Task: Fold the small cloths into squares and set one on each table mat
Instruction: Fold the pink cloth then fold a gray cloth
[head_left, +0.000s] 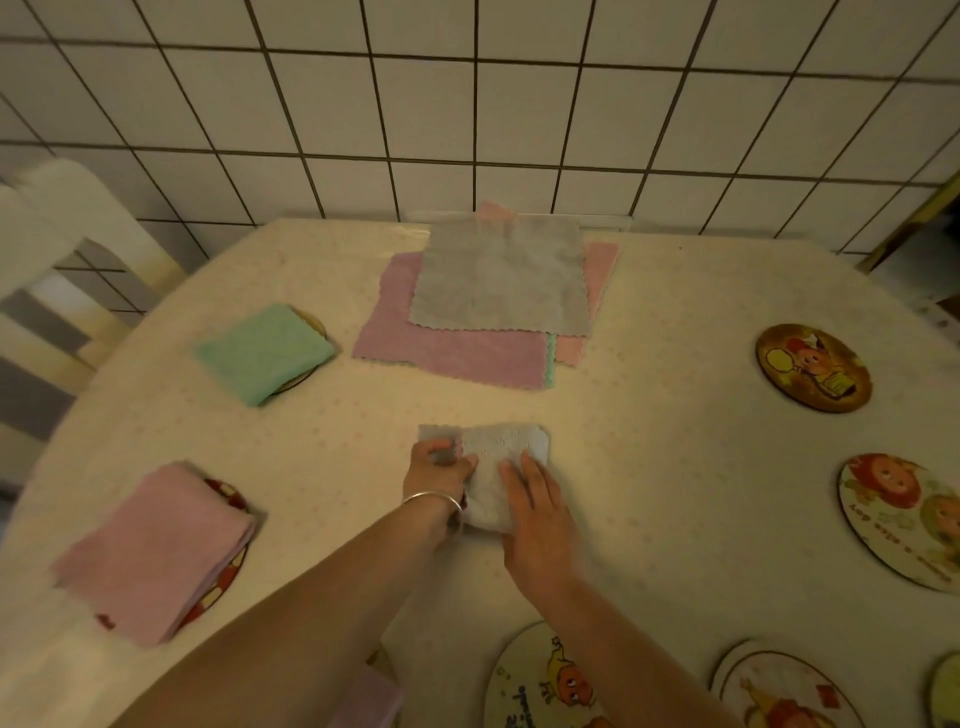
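Nearest, round picture mats (540, 680) run off the bench (675, 312) edge; their lettering is too blurred to read. The left hand (439, 470) curls its grip on the pale cloth (506, 447) mid-bench, while the right hand (537, 499) lies flat on it. Folded pink cloth (150, 551) and green cloth (265, 353) hide mats at left. Unfolded cloths (498, 275) lie stacked by the wall.

both forearms are bare, with no sleeve reaching into view. a thin, plain silver bangle (432, 500) circles the wrist of the left hand (436, 470). the right hand (535, 501) shows nothing worn. its fingernails look short and unpainted.
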